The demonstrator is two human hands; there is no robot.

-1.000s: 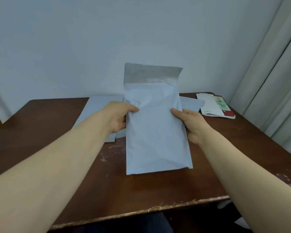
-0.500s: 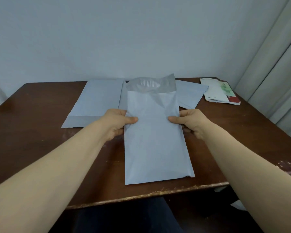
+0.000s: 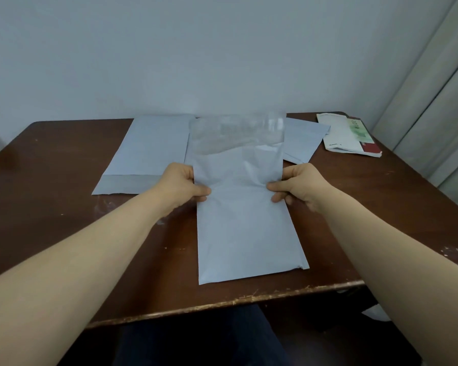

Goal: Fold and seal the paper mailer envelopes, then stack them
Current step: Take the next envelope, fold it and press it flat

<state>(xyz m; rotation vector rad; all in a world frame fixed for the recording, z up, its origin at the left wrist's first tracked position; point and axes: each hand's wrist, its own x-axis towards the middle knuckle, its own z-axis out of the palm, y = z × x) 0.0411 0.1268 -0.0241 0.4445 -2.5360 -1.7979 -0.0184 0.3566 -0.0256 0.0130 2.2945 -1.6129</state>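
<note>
matt pale mailer (image 3: 245,228) (glossy flap), scuffed wooden table (image 3: 50,180)

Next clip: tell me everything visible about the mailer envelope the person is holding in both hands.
The mailer envelope is a tall, thin, pale grey-blue rectangle with a smooth, slightly creased surface. Its near end seems to rest on the brown table, close to the front edge; its far end carries a greyer, glossy flap, unfolded and blurred. The left hand pinches its left edge and the right hand its right edge, thumbs on top, about mid-length. Its far part overlaps other mailers lying behind.
</note>
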